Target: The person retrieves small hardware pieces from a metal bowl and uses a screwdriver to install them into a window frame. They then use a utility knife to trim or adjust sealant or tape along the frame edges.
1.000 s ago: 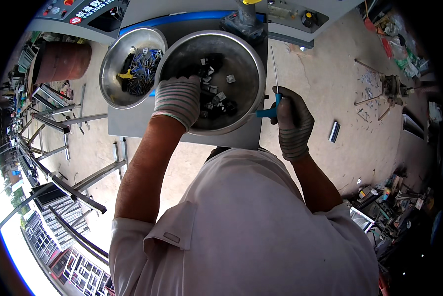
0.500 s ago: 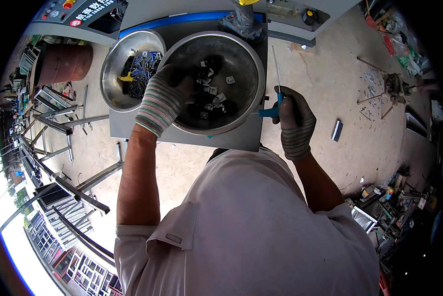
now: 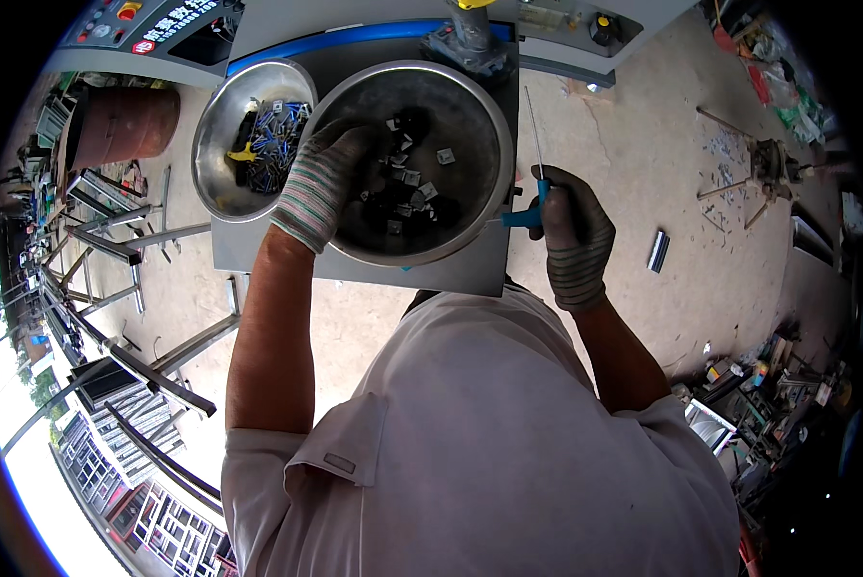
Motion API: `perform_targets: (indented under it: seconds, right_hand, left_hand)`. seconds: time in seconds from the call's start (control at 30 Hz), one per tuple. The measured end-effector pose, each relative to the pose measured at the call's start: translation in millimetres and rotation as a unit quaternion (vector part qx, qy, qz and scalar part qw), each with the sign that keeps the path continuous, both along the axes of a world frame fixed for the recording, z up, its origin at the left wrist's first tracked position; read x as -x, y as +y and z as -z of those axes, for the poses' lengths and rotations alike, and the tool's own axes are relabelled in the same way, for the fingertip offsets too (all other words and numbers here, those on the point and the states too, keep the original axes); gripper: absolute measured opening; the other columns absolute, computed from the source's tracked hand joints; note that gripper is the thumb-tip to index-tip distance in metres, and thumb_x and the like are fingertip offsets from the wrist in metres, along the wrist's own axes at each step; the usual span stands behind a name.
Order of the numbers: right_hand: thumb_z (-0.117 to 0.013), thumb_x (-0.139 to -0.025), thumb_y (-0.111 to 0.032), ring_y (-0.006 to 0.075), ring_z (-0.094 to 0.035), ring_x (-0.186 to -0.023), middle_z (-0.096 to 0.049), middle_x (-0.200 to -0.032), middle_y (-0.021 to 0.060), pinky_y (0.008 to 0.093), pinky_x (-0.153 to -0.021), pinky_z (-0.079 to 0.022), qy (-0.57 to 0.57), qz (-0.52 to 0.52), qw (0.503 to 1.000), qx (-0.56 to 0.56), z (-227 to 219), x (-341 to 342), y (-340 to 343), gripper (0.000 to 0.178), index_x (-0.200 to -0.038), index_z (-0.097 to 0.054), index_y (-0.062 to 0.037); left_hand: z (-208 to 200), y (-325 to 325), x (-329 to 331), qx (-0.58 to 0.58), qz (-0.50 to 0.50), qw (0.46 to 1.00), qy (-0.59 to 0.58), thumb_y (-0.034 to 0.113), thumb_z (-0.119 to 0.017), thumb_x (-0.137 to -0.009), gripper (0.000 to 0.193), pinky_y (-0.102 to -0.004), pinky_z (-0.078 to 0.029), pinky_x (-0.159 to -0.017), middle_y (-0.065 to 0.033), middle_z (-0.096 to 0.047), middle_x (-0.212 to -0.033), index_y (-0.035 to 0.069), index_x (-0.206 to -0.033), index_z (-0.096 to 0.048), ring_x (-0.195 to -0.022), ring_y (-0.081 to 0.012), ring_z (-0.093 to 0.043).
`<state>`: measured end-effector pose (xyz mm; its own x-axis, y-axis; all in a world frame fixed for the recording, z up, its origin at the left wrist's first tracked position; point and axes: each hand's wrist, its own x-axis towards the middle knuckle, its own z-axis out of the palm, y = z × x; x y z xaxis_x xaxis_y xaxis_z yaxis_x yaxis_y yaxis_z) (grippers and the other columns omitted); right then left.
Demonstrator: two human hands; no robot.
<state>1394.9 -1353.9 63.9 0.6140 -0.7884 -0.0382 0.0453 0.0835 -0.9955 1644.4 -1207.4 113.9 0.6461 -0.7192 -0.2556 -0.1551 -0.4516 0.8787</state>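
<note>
My left hand, in a striped knit glove, reaches into a large steel bowl full of several small dark and grey metal parts; its fingers are curled down among them, and a grasp cannot be made out. My right hand, in a grey glove, is closed around the blue handle of a thin-shafted tool at the bowl's right edge, the shaft pointing up and away. Both bowls rest on a grey machine table.
A smaller steel bowl to the left holds blue and yellow pieces. A control panel and a machine column stand behind. Metal frames lie on the concrete floor at left; a small dark bar lies at right.
My left hand has slid from the middle of the large bowl toward its left side. The right hand has stayed at the bowl's edge with the tool.
</note>
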Motion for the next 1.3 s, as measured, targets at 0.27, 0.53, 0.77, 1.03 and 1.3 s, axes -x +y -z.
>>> perform_targets:
  seconds: [0.27, 0.53, 0.77, 1.03, 1.3]
  right_hand:
    - [-0.066, -0.103, -0.029, 0.0044, -0.052, -0.068, -0.06, -0.081, -0.0033, 0.0219, -0.061, -0.044, 0.004, -0.002, 1.0, -0.007, 0.3, -0.2, -2.1, 0.033, -0.121, -0.068, -0.0019]
    - [-0.066, -0.103, -0.029, 0.0045, -0.053, -0.072, -0.061, -0.083, -0.0027, 0.0222, -0.065, -0.046, 0.005, -0.006, 1.0, -0.002, 2.3, 0.5, -4.5, 0.033, -0.121, -0.068, -0.0014]
    - [-0.066, -0.103, -0.03, 0.0048, -0.052, -0.067, -0.06, -0.08, -0.0027, 0.0222, -0.062, -0.045, 0.002, 0.002, 1.0, -0.004, 0.5, -1.3, -6.6, 0.033, -0.121, -0.068, -0.0019]
    - [-0.065, -0.104, -0.029, 0.0049, -0.052, -0.066, -0.059, -0.079, -0.0027, 0.0224, -0.061, -0.045, 0.009, -0.011, 1.0, -0.001, -3.8, -5.6, -5.1, 0.032, -0.122, -0.067, -0.002]
    - [-0.065, -0.104, -0.024, 0.005, -0.053, -0.068, -0.059, -0.082, -0.0025, 0.0228, -0.061, -0.047, 0.002, -0.021, 1.0, -0.015, -1.4, -7.0, -3.5, 0.028, -0.122, -0.067, -0.0023]
  left_hand:
    - [18.3, -20.8, 15.5, -0.231, 0.198, 0.922, -0.24, 0.025, -0.066, -0.094, 0.025, -0.0456, -0.053, -0.094, -0.0202, -0.069, -0.111, 0.009, -0.113, -0.072, -0.104, -0.0387, -0.067]
    - [23.6, -24.6, 14.9, -0.237, 0.234, 0.9, -0.283, 0.024, -0.066, -0.094, 0.021, -0.0458, -0.053, -0.094, -0.0188, -0.068, -0.111, 0.012, -0.11, -0.073, -0.105, -0.0379, -0.066]
    - [15.3, -12.7, 16.5, -0.038, 0.092, 0.993, -0.069, 0.02, -0.076, -0.093, 0.021, -0.037, -0.055, -0.076, -0.0101, -0.072, -0.094, 0.008, -0.11, -0.073, -0.082, -0.0217, -0.068]
    - [-4.9, 12.6, 29.1, 0.263, -0.051, 0.896, 0.354, 0.024, -0.067, -0.102, 0.02, -0.0275, -0.047, -0.067, -0.0038, -0.071, -0.099, 0.01, -0.115, -0.069, -0.056, -0.0051, -0.044]
    - [-10.6, 17.8, 39.1, 0.314, -0.094, 0.821, 0.466, 0.024, -0.064, -0.104, 0.018, -0.0284, -0.049, -0.067, -0.0052, -0.073, -0.095, 0.008, -0.112, -0.068, -0.054, -0.0049, -0.043]
